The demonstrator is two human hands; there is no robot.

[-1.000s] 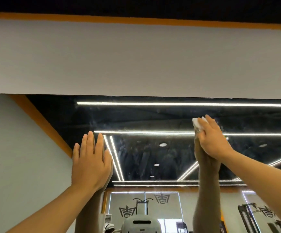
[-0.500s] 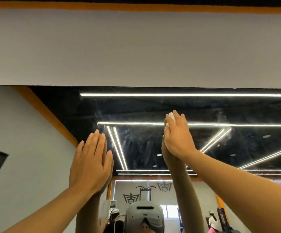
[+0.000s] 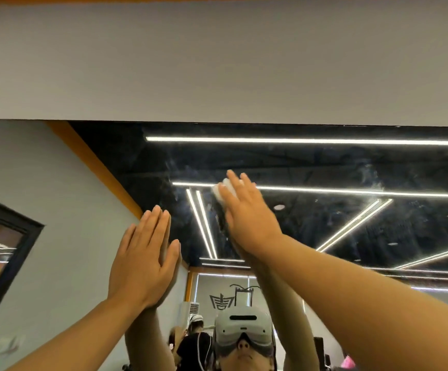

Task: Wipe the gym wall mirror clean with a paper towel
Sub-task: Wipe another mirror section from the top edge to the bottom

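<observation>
The wall mirror (image 3: pixel 351 172) fills the lower half of the head view, its top edge running under a grey wall band. It reflects a dark ceiling with light strips and shows pale smears. My right hand (image 3: pixel 247 215) presses a small white paper towel (image 3: pixel 221 192) flat against the glass with straight fingers; only the towel's upper left part shows past the fingers. My left hand (image 3: pixel 143 259) lies flat on the glass lower left, fingers straight and together, holding nothing.
The grey wall band (image 3: pixel 217 62) above the mirror has an orange stripe at its top. In the reflection I see my own headset (image 3: pixel 244 328), people behind me, a black-framed panel (image 3: pixel 6 250) at left and a logo wall.
My right hand has slid the paper towel leftward across the glass, closer to my left hand. The view has tilted down, showing more of the reflection. The left hand has stayed in place.
</observation>
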